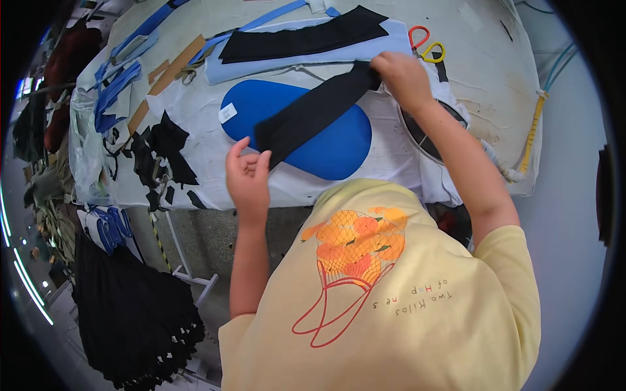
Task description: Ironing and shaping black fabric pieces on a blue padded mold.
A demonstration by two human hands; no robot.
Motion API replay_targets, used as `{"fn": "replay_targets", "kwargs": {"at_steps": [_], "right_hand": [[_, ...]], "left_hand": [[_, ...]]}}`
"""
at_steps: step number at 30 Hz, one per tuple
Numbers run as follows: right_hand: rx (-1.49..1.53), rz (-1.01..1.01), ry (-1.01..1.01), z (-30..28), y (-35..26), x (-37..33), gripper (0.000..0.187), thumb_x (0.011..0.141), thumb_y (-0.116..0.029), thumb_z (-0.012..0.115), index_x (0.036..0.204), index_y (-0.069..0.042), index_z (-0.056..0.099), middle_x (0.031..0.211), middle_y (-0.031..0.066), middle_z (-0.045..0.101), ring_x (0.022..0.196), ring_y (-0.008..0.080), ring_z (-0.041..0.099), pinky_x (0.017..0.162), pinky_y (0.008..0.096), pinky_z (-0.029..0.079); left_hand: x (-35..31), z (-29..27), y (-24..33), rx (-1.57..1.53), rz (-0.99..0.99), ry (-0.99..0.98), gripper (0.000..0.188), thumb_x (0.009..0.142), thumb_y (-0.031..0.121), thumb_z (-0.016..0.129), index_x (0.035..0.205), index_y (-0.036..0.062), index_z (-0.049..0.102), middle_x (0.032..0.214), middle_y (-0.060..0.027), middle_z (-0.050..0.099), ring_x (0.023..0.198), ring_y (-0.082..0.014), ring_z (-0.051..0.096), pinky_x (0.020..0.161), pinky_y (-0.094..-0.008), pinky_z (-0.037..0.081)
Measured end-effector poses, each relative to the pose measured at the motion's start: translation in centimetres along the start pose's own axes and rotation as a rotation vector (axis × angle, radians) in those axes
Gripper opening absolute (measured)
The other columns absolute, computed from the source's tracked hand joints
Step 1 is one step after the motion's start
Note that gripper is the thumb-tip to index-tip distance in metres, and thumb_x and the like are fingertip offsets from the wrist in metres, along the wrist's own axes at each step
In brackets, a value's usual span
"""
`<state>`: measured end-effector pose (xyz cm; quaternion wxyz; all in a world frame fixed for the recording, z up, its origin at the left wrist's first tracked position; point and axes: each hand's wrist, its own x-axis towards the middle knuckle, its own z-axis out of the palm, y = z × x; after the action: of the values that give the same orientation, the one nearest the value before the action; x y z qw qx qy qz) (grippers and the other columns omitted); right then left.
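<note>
A long black fabric strip (319,111) lies slantwise over a blue rounded board (339,144) on the table. My right hand (405,79) pinches the strip's upper right end between thumb and fingers. At the lower left end, my left hand (249,179) has its fingers apart, some loosely curled, with the thumb beside the strip's edge; whether it touches the cloth I cannot tell. A small white label (227,113) sits on the board's left end. Behind it, stacked black fabric pieces (303,36) rest on light blue cloth (228,69).
Scissors with red and yellow handles (427,45) lie beyond my right hand. A round dark-topped object (427,133) is under my right forearm. Black scraps (171,146) and brown card strips (176,64) lie at left. Black cloth (130,313) hangs below the table's left side.
</note>
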<state>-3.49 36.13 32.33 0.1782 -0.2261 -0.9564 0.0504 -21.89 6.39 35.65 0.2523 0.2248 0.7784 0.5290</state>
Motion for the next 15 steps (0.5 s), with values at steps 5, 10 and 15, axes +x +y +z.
{"fn": "replay_targets", "kwargs": {"at_steps": [5,10,15], "right_hand": [[-0.073,0.049,0.038,-3.0,-0.2,-2.4,0.042,0.078,0.005,0.058,0.118,-0.009,0.063,0.124,0.0134,0.06,0.11,0.0327,0.059,0.091,0.0389,0.049],[0.293,-0.136,-0.108,-5.1,-8.6,-6.2,0.052,0.081,-0.017,0.068,0.132,-0.007,0.058,0.135,0.0091,0.056,0.126,0.0269,0.053,0.106,0.0406,0.042],[0.233,-0.101,-0.192,-3.2,-10.0,-7.2,0.059,0.09,-0.039,0.062,0.142,-0.013,0.051,0.143,0.0055,0.05,0.133,0.0231,0.045,0.113,0.044,0.033]], "left_hand": [[0.4,3.8,1.9,0.648,0.321,-0.05,0.035,0.087,0.007,0.069,0.121,0.005,0.059,0.075,-0.0052,0.061,0.067,-0.0215,0.059,0.064,-0.0335,0.049],[1.5,3.1,1.7,0.803,0.882,-0.125,0.033,0.083,0.012,0.069,0.114,0.0045,0.064,0.105,-0.0096,0.065,0.094,-0.0303,0.063,0.081,-0.0426,0.05],[1.6,3.3,1.3,0.798,0.915,-0.5,0.049,0.086,0.024,0.065,0.131,0.0044,0.06,0.139,-0.0107,0.056,0.13,-0.0307,0.05,0.103,-0.042,0.043]]}}
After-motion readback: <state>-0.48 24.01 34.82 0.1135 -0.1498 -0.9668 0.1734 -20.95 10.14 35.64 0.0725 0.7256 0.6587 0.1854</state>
